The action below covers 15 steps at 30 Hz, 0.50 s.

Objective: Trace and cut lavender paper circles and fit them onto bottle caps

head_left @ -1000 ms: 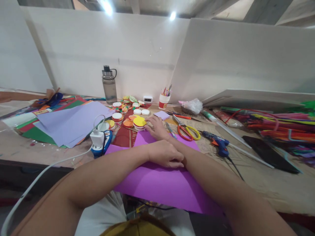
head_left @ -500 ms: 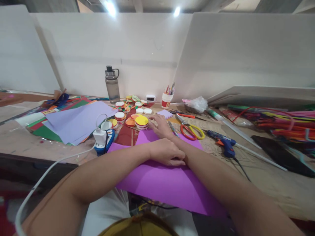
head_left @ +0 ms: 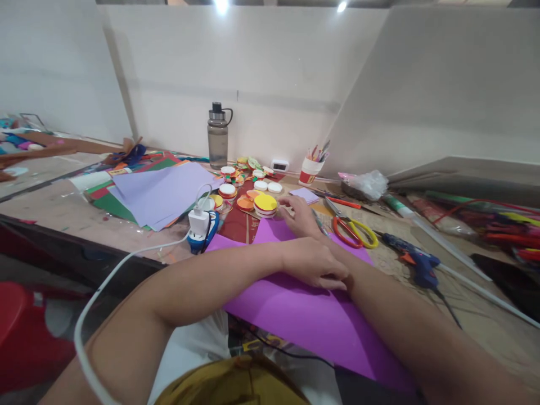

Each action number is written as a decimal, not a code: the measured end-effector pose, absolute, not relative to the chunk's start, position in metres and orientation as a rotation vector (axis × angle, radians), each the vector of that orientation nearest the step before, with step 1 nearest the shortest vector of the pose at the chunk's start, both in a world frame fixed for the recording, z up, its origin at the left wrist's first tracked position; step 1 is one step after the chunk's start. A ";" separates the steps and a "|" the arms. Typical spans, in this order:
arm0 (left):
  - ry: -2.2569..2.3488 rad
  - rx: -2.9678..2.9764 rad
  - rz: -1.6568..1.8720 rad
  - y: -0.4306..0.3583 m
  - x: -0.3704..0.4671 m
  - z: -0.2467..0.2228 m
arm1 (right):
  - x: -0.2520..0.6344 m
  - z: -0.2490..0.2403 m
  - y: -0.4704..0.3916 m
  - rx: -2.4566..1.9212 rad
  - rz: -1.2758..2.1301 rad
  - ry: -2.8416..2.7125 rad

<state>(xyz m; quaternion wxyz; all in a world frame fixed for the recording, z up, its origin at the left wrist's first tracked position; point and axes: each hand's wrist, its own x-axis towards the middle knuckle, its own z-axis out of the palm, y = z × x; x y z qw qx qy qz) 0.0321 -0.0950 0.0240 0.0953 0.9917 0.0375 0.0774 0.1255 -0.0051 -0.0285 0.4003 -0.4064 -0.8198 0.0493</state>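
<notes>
My forearms cross over a large sheet of purple paper that hangs past the table's front edge. My left hand rests on the sheet against my right forearm, its fingers curled in loosely and no object visible in them. Farther forward lies my right hand, fingers apart and bent. Its fingertips are close beside a stack of round discs with a yellow top; whether they touch it I cannot tell. Orange discs sit left of that stack. White round lids lie just behind.
Scissors and a blue glue gun lie on the right. A charger with a white cable sits left, near lilac paper. At the back stand a water bottle and a pencil cup.
The view has turned left and slightly down, so everything sits farther right in the picture and a red stool shows at left. Both hands keep nearly the same pose on the purple paper.
</notes>
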 end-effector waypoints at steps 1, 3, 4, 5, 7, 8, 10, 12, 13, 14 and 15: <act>0.103 2.939 0.238 -0.096 0.032 0.024 | 0.125 -0.028 -0.006 -1.026 0.122 -2.077; 0.080 2.946 0.262 -0.096 0.033 0.024 | 0.125 -0.026 -0.008 -1.019 0.118 -2.079; 0.068 2.956 0.262 -0.097 0.033 0.023 | 0.124 -0.024 -0.008 -1.015 0.116 -2.078; 0.061 2.972 0.257 -0.098 0.033 0.022 | 0.124 -0.022 -0.009 -1.012 0.112 -2.073; 0.062 3.006 0.237 -0.099 0.033 0.020 | 0.123 -0.017 -0.011 -1.011 0.105 -2.047; 0.063 3.021 0.224 -0.099 0.033 0.019 | 0.123 -0.014 -0.011 -1.014 0.104 -2.029; 0.059 3.033 0.216 -0.100 0.033 0.018 | 0.122 -0.010 -0.013 -1.018 0.110 -2.004; 0.045 3.025 0.206 -0.100 0.033 0.017 | 0.120 -0.006 -0.014 -1.015 0.127 -2.007; 0.045 3.019 0.197 -0.100 0.034 0.016 | 0.119 -0.004 -0.015 -1.009 0.136 -2.018; 0.055 3.011 0.190 -0.099 0.034 0.017 | 0.118 -0.002 -0.016 -0.998 0.144 -2.033; 0.063 3.002 0.176 -0.099 0.035 0.017 | 0.116 0.000 -0.017 -0.985 0.148 -2.049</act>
